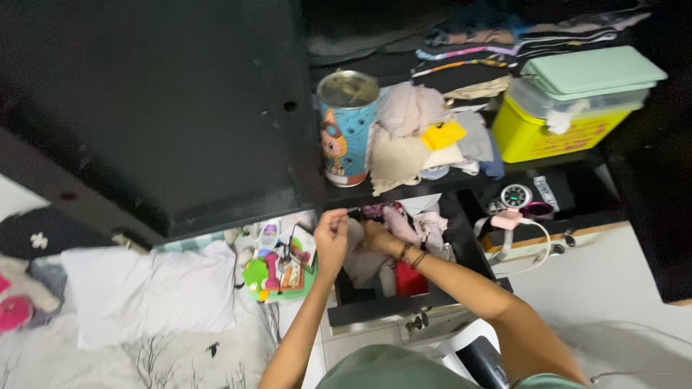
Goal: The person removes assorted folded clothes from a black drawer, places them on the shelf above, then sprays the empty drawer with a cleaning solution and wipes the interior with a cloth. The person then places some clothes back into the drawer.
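Both arms reach forward into the open black drawer [404, 306], wrists close together. The left hand [331, 234] is curled into a loose fist at the drawer's left edge, fingers pinched shut — on what, I can't tell, the thing is too small to make out. The right hand [376, 236], bracelets on its wrist, is pushed down among the folded clothes [422, 227] in the drawer, fingertips buried, so its grip is hidden. A red cloth [411, 279] lies under the forearm. Above, the shelf holds a blue cartoon tin [347, 130], a heap of pale garments [418, 137] and a yellow box with a green lid [569, 108]. Left, the black cabinet door [158, 108] hangs open over a white pillow [144, 288] and colourful toys [277, 270].
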